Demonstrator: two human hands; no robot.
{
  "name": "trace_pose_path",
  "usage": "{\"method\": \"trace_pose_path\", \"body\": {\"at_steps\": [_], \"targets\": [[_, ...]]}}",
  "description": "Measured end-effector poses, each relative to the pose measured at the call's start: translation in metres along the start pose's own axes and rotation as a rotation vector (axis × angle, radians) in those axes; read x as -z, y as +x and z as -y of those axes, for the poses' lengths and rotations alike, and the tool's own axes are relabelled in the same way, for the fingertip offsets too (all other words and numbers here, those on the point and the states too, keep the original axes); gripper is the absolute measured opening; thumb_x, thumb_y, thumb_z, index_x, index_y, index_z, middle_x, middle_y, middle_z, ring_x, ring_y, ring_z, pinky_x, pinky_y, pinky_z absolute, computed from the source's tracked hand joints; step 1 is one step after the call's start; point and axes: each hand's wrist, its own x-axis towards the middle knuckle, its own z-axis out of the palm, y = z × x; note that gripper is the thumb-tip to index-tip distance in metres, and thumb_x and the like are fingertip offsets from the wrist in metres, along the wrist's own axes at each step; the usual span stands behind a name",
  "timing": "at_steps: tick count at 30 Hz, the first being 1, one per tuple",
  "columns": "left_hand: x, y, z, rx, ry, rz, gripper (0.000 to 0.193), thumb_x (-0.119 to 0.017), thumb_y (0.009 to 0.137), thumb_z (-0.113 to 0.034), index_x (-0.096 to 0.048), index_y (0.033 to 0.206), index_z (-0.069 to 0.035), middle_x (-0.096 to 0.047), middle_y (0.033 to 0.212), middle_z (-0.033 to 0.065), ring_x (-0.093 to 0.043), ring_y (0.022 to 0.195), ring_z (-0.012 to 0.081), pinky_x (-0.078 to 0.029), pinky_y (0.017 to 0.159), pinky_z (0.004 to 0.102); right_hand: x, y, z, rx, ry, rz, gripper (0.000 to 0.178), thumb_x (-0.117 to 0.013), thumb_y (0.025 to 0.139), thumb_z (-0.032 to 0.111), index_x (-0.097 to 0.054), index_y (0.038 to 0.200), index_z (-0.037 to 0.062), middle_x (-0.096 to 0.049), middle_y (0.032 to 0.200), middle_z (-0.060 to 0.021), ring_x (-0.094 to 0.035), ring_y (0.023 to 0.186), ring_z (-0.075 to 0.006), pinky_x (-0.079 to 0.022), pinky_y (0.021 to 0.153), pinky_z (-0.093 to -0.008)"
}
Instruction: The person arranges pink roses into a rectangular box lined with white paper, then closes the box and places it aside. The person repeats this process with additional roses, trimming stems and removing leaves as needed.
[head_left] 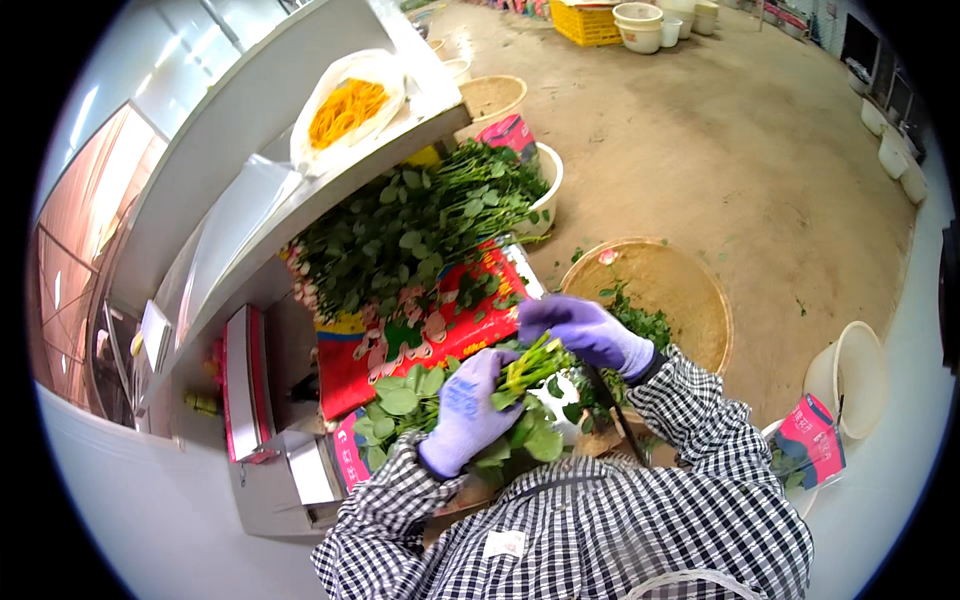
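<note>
My left hand (468, 408), in a lilac glove, is closed around a bunch of green leafy flower stems (525, 375). The cut ends of the stems point up and to the right, and broad leaves spread below and left of the hand. Just above these ends is my right hand (585, 328), also gloved. Its fingers are bent and smeared by motion, so whether they grip anything cannot be made out. Beyond both hands, a large pile of leafy rose stems (410, 215) lies on a red printed sheet (385, 375), pale pink blooms at its left end.
A shelf (400, 140) overhangs the pile on the left, bearing a white bag (375, 65) of orange-yellow bands (348, 108). A wide tan tub (690, 290) with leaf scraps stands right of my hands. White buckets (850, 375) and a pink printed wrapper (810, 440) are farther right.
</note>
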Motion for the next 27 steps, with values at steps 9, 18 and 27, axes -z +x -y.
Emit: {"method": "trace_pose_path", "body": {"at_steps": [9,18,27], "targets": [[0.0,0.027,0.079,-0.025,-0.376,0.066,0.078,-0.078,0.075,-0.026,-0.042,0.139,-0.001,-0.043,0.143,0.018,-0.042,0.132,0.0307,-0.035,0.108,0.0403,0.112,-0.236,-0.064,-0.059,-0.589,-0.926,0.036,-0.06,0.093,0.013,-0.056,0.128,0.0032,-0.062,0.114,-0.0047,-0.057,0.105,-0.0145,-0.046,0.093,-0.0283],[0.031,-0.354,0.403,1.043,-0.958,-0.391,0.041,-0.079,0.077,-0.017,-0.061,0.109,0.003,-0.068,0.095,0.0106,-0.065,0.078,0.0178,-0.054,0.073,0.0314,-0.084,-0.1,-0.269,-0.593,-0.791,-0.174,0.035,-0.056,0.096,0.029,-0.064,0.115,0.0008,-0.068,0.104,-0.012,-0.062,0.089,-0.0201,-0.049,0.083,-0.0317],[0.122,-0.359,0.238,-0.037,-0.047,-0.162,0.026,-0.071,0.074,-0.015,-0.067,0.099,-0.006,-0.067,0.093,0.0133,-0.063,0.087,0.0326,-0.052,0.08,0.041,-0.177,0.029,-0.279,-0.002,-0.936,-0.543,0.045,-0.045,0.098,0.032,-0.045,0.132,0.0035,-0.06,0.119,-0.01,-0.057,0.103,-0.0253,-0.027,0.106,-0.0397]]}}
